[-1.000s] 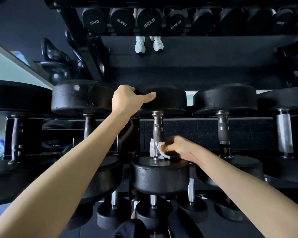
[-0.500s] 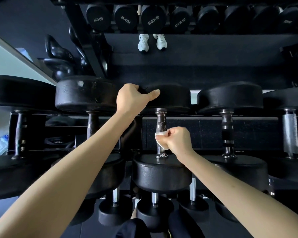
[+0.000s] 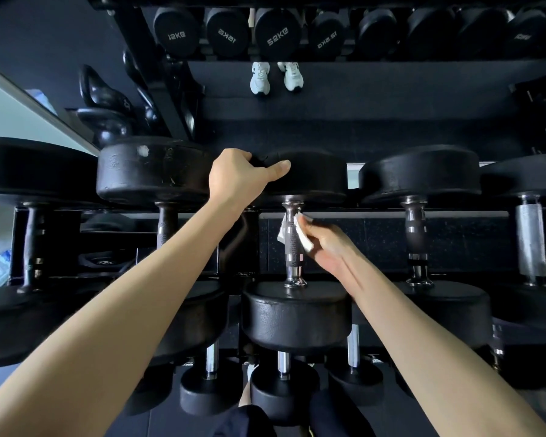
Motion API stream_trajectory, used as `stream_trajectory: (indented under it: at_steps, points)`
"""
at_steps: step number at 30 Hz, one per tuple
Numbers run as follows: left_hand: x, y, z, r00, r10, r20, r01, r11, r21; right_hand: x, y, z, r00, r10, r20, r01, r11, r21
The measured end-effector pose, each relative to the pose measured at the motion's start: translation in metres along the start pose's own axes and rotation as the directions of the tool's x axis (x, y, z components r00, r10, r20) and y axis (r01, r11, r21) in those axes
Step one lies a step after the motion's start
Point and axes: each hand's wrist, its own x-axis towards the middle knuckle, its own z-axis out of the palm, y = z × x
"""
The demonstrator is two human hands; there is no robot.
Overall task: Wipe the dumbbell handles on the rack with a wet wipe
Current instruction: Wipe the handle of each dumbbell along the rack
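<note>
A: Black dumbbell rack [image 3: 360, 213], middle row: what's changed?
B: Right hand [image 3: 331, 247] slid the white wet wipe [image 3: 304, 237] up the knurled steel handle [image 3: 292, 247], toward its far end. Handle runs straight away from us.
A: Hands?
B: Right pinches wipe round it; left hand [image 3: 237, 176] grips the far black rubber head [image 3: 316, 178].

Five large dumbbells [image 3: 297, 316] are lying across the near row, and at least three smaller dumbbells [image 3: 284, 395] are showing below. Two hands are showing, the left hand [image 3: 237, 175] and the right hand [image 3: 331, 244]. One wipe [image 3: 304, 236] and two white shoes [image 3: 259, 78] are showing too.
</note>
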Motion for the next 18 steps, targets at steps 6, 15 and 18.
stream_trajectory:
  at_steps: [6,15,18]
  points:
    - [-0.001,0.0,0.001,1.0,-0.018,-0.008,0.018,0.999,-0.031,0.004,-0.01,0.027,0.948,-0.224,-0.228,0.161,0.95,-0.267]
    - [-0.004,0.002,0.001,0.999,-0.045,-0.019,0.044,0.998,-0.05,-0.015,0.022,0.029,0.777,-0.622,-0.096,0.166,0.349,-0.922]
    - [-0.008,0.003,-0.003,1.0,-0.023,0.015,0.023,1.0,0.014,-0.029,0.024,0.021,0.827,-0.558,-0.066,0.133,0.308,-0.942]
